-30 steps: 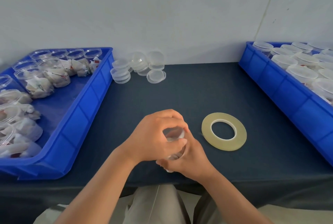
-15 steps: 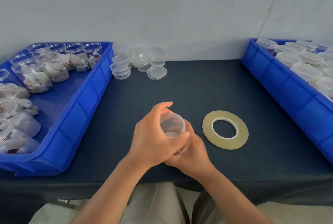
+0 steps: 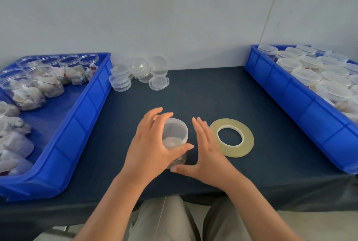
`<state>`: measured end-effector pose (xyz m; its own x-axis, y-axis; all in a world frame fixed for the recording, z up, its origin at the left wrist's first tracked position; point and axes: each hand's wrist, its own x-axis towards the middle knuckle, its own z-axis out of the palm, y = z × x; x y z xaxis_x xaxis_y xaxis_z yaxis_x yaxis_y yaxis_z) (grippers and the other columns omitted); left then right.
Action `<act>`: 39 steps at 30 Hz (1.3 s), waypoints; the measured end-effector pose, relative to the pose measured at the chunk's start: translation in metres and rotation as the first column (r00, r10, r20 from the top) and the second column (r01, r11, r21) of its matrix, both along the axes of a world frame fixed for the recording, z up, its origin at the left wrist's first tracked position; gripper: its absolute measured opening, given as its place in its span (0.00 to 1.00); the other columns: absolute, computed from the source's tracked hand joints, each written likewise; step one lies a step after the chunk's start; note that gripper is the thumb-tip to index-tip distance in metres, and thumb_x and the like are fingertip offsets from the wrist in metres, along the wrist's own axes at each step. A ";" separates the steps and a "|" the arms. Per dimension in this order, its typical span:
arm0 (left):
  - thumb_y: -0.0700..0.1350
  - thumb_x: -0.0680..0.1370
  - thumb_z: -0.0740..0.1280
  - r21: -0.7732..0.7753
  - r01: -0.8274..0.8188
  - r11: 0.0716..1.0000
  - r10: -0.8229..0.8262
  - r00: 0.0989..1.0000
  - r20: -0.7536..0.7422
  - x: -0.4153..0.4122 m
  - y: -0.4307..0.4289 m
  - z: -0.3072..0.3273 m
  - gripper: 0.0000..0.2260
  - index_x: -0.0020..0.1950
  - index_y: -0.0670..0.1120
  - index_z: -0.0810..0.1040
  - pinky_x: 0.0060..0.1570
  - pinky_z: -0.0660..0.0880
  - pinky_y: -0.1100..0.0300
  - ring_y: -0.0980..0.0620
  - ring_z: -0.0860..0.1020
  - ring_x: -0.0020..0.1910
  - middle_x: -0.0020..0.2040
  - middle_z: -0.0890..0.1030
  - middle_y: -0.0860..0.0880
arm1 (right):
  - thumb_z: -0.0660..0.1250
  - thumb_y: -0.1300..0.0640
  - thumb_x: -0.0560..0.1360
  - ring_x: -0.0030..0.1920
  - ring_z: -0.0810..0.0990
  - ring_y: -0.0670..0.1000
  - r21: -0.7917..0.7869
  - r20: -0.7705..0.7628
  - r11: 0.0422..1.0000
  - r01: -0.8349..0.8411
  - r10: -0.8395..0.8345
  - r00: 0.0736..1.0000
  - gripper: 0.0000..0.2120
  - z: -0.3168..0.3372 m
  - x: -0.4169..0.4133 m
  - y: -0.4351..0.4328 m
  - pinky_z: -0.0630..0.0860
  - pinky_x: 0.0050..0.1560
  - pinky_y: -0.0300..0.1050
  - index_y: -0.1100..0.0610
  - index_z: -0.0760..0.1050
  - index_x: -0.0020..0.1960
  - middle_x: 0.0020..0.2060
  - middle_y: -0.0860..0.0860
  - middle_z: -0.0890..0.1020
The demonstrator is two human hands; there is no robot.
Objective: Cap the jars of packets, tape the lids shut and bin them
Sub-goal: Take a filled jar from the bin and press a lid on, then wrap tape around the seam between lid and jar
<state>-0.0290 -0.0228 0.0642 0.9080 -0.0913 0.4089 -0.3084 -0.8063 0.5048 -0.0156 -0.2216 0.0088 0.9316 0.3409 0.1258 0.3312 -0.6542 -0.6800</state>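
head view: the left hand (image 3: 152, 144) grips the jar (image 3: 174, 138) from its left side, fingers curled over the far rim and thumb laid across the near wall; the fingertips are blurred. the jar stands at the near middle of the table (image 3: 213, 93), its lid (image 3: 177, 124) seated on top, pale packets showing through the clear wall. the right hand (image 3: 208, 153) is off the jar, flat and spread, fingers straight and pointing away from the person, thumb stretched left with its tip just beside the jar's base; whether the thumb touches the jar cannot be told. half a second ago both hands were cupped round the jar, the right tucked behind and under the left; the right has since let go and opened out, while the left keeps its hold. a second ago the left palm covered the lid; the lid now shows. the tape roll (image 3: 231, 137) lies flat just right of the right hand, in the same spot as before, so the right hand lies between jar and roll. stacks of loose lids (image 3: 139, 74) sit at the back of the table against the wall. the left bin (image 3: 77, 124), blue, holds open jars (image 3: 29, 93) stuffed with packets. the right bin (image 3: 290, 93), also blue, holds capped jars (image 3: 306, 74) packed close together.
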 end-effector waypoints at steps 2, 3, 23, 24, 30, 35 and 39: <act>0.73 0.69 0.71 -0.090 -0.010 0.996 0.008 1.000 -0.029 -0.005 0.002 -0.004 0.38 0.75 0.61 0.66 0.59 0.66 0.75 0.70 0.68 0.68 0.72 0.68 0.67 | 0.65 0.22 0.71 0.85 0.40 0.45 -0.150 0.067 0.980 0.132 -0.123 0.990 0.56 0.001 0.005 -0.027 0.44 0.82 0.44 0.49 0.47 0.87 0.86 0.42 0.44; 0.72 0.70 0.72 -0.133 -0.005 0.991 -0.001 0.999 -0.049 -0.007 0.003 -0.007 0.37 0.76 0.62 0.65 0.58 0.64 0.79 0.75 0.66 0.66 0.71 0.68 0.70 | 0.65 0.26 0.75 0.85 0.45 0.48 -0.249 0.073 0.948 0.200 -0.187 0.980 0.50 0.001 0.007 -0.042 0.46 0.82 0.44 0.52 0.52 0.86 0.86 0.46 0.49; 0.64 0.81 0.68 -0.242 0.160 0.957 -0.129 0.982 0.138 -0.038 -0.045 0.016 0.22 0.69 0.53 0.80 0.67 0.71 0.67 0.64 0.74 0.71 0.68 0.79 0.63 | 0.58 0.32 0.77 0.33 0.73 0.46 0.198 0.084 0.967 0.160 -0.179 0.980 0.14 0.057 -0.066 -0.047 0.70 0.33 0.38 0.42 0.67 0.49 0.40 0.44 0.76; 0.62 0.80 0.70 -0.298 0.165 0.940 -0.132 0.983 0.127 -0.041 -0.048 0.019 0.18 0.65 0.54 0.83 0.65 0.73 0.67 0.62 0.76 0.69 0.66 0.80 0.63 | 0.58 0.33 0.76 0.34 0.74 0.46 0.214 0.086 0.965 0.153 -0.175 0.981 0.12 0.059 -0.069 -0.045 0.70 0.33 0.37 0.40 0.67 0.49 0.41 0.43 0.77; 0.56 0.76 0.74 -0.489 0.137 0.861 -0.103 0.990 0.094 -0.055 -0.051 0.026 0.10 0.57 0.62 0.81 0.57 0.75 0.70 0.60 0.81 0.61 0.57 0.84 0.66 | 0.61 0.34 0.77 0.35 0.74 0.47 0.227 0.122 0.966 0.126 -0.157 0.980 0.09 0.056 -0.076 -0.041 0.69 0.33 0.36 0.38 0.66 0.48 0.41 0.42 0.77; 0.47 0.80 0.74 -0.451 0.110 0.886 -0.029 0.983 0.183 -0.057 -0.050 0.019 0.02 0.48 0.50 0.85 0.53 0.78 0.63 0.58 0.84 0.58 0.56 0.86 0.61 | 0.61 0.35 0.78 0.35 0.74 0.48 0.238 0.120 0.963 0.124 -0.156 0.980 0.10 0.047 -0.077 -0.035 0.68 0.33 0.35 0.39 0.67 0.50 0.41 0.45 0.77; 0.52 0.84 0.66 -0.235 0.089 0.968 -0.033 0.972 0.231 -0.064 -0.049 0.017 0.09 0.53 0.50 0.83 0.33 0.78 0.56 0.60 0.80 0.36 0.49 0.87 0.60 | 0.57 0.36 0.83 0.33 0.73 0.48 0.303 0.074 0.951 0.068 -0.095 0.993 0.13 0.047 -0.078 -0.030 0.68 0.32 0.37 0.33 0.63 0.67 0.38 0.46 0.74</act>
<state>-0.0930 -0.0715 0.0816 0.7864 -0.0165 0.6175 -0.4806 -0.6444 0.5948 -0.0941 -0.2512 0.0563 0.9355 0.1989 0.2920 0.3519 -0.4525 -0.8194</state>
